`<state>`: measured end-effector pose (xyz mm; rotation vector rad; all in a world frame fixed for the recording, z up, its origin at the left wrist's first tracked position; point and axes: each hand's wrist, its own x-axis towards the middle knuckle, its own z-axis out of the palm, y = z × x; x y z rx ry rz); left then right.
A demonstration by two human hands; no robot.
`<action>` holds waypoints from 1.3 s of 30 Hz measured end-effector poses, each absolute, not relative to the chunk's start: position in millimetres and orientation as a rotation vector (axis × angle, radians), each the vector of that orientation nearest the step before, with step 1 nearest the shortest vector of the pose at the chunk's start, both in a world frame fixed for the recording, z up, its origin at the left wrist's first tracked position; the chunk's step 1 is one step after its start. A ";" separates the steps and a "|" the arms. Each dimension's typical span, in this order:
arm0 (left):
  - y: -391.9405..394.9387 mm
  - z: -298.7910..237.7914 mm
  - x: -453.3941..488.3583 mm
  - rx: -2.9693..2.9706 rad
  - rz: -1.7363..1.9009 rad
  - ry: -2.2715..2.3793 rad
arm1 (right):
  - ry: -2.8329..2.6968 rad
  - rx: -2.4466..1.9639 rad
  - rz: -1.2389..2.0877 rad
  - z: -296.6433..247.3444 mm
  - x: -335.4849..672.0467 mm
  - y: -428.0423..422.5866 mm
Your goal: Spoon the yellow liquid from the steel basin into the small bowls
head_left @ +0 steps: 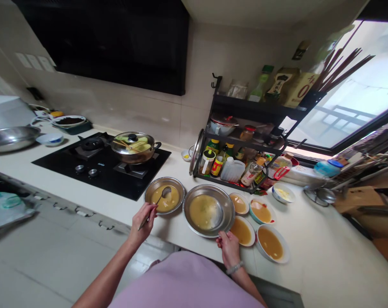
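Note:
A metal spoon is pinched in my left hand, its bowl over the yellowish liquid in the smaller metal bowl. My right hand is closed on the near right rim of the larger metal bowl, which holds a shallow pool of similar cloudy liquid. Close to that hand, a white bowl of brownish-yellow liquid partly tucks behind the large bowl's edge. More bowls of the same liquid stand to its right, among them a deep white bowl and a green-rimmed bowl.
A lidded pan with green pieces inside sits on the black cooktop. Behind the bowls rises a black rack full of bottles and jars. A bowl of pale bits and a ladle lie to the right.

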<state>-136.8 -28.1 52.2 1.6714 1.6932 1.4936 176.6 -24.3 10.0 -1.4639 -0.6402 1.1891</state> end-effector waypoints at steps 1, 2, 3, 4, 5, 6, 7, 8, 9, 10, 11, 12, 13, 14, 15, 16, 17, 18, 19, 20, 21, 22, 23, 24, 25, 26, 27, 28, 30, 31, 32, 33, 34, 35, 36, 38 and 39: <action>-29.1 49.7 -136.9 1.754 1.476 1.688 | -0.642 -1.465 1.188 10.2 176.6 -24.5; -29.9 48.2 -136.2 1.823 1.462 1.688 | -0.644 -1.465 1.186 10.4 176.6 -24.7; -30.6 47.9 -134.8 1.872 1.456 1.692 | -0.646 -1.466 1.183 10.5 176.5 -24.8; -31.0 48.7 -132.5 1.896 1.459 1.702 | -0.648 -1.465 1.181 10.6 176.4 -24.9; -31.3 50.5 -129.4 1.892 1.470 1.712 | -0.651 -1.465 1.178 10.6 176.2 -25.0; -31.4 53.0 -125.4 1.863 1.488 1.721 | -0.654 -1.464 1.176 10.6 175.9 -24.9; -31.2 56.0 -120.6 1.814 1.510 1.733 | -0.657 -1.463 1.173 10.6 175.6 -24.9; -31.0 59.0 -115.0 1.758 1.528 1.734 | -0.659 -1.463 1.170 10.6 175.2 -24.8; -30.5 61.7 -108.7 1.706 1.547 1.726 | -0.661 -1.462 1.167 10.7 174.8 -24.8; -29.9 63.7 -101.9 1.666 1.548 1.716 | -0.663 -1.462 1.164 10.8 174.4 -24.8; -29.3 64.9 -94.7 1.636 1.538 1.689 | -0.665 -1.461 1.162 10.9 174.1 -24.8; -28.5 64.9 -87.5 1.612 1.510 1.650 | -0.666 -1.461 1.160 11.0 173.8 -24.9; -27.7 63.9 -80.3 1.594 1.478 1.607 | -0.667 -1.461 1.158 11.1 173.6 -25.0; -26.9 61.9 -73.5 1.589 1.443 1.557 | -0.668 -1.461 1.157 11.2 173.4 -25.1; -26.1 59.2 -67.4 1.596 1.402 1.497 | -0.669 -1.461 1.156 11.1 173.1 -25.2; -25.3 56.2 -62.0 1.617 1.369 1.438 | -0.669 -1.461 1.154 11.1 172.9 -25.2; -24.5 53.1 -57.7 1.641 1.346 1.390 | -0.670 -1.461 1.153 11.0 172.7 -25.2; -23.5 50.2 -54.4 1.652 1.334 1.362 | -0.670 -1.460 1.152 10.9 172.4 -25.1; -22.5 47.7 -52.1 1.649 1.325 1.350 | -0.671 -1.458 1.151 10.8 172.1 -25.1; -21.2 45.8 -50.9 1.620 1.319 1.353 | -0.671 -1.456 1.150 10.7 171.9 -25.2; -19.7 44.3 -50.7 1.557 1.317 1.372 | -0.671 -1.454 1.148 10.7 171.7 -25.3; -18.0 43.3 -51.2 1.467 1.318 1.392 | -0.670 -1.452 1.147 10.7 171.5 -25.4; -16.2 42.6 -52.3 1.357 1.325 1.409 | -0.670 -1.449 1.146 10.7 171.4 -25.7; -14.3 42.0 -53.8 1.241 1.335 1.418 | -0.669 -1.448 1.146 10.6 171.3 -26.0; -12.5 41.6 -55.5 1.129 1.352 1.423 | -0.669 -1.447 1.146 10.6 171.4 -26.2; -10.9 41.3 -57.2 1.030 1.374 1.425 | -0.670 -1.447 1.147 10.5 171.5 -26.5; -9.5 41.0 -58.7 0.950 1.398 1.423 | -0.670 -1.447 1.147 10.4 171.6 -26.7; -8.6 40.8 -60.1 0.885 1.422 1.418 | -0.670 -1.448 1.148 10.3 171.8 -26.7; -7.7 40.9 -62.4 0.784 1.463 1.404 | -0.668 -1.451 1.150 10.1 172.1 -26.5; -7.7 41.3 -63.3 0.747 1.478 1.392 | -0.667 -1.453 1.150 10.1 172.3 -26.2; -7.8 42.1 -64.1 0.718 1.489 1.378 | -0.668 -1.455 1.151 10.1 172.5 -25.9; -8.0 43.1 -65.0 0.693 1.496 1.365 | -0.669 -1.457 1.151 10.1 172.7 -25.6; -8.2 44.4 -65.8 0.670 1.502 1.356 | -0.671 -1.458 1.151 10.2 172.9 -25.4; -8.2 46.0 -66.7 0.647 1.506 1.350 | -0.673 -1.460 1.152 10.2 173.2 -25.2; -8.2 47.7 -67.7 0.623 1.511 1.345 | -0.675 -1.461 1.152 10.3 173.4 -25.1; -8.0 51.7 -70.0 0.569 1.530 1.342 | -0.678 -1.465 1.152 10.2 173.7 -25.1; -7.9 53.8 -71.5 0.546 1.544 1.340 | -0.678 -1.467 1.152 10.2 173.8 -25.1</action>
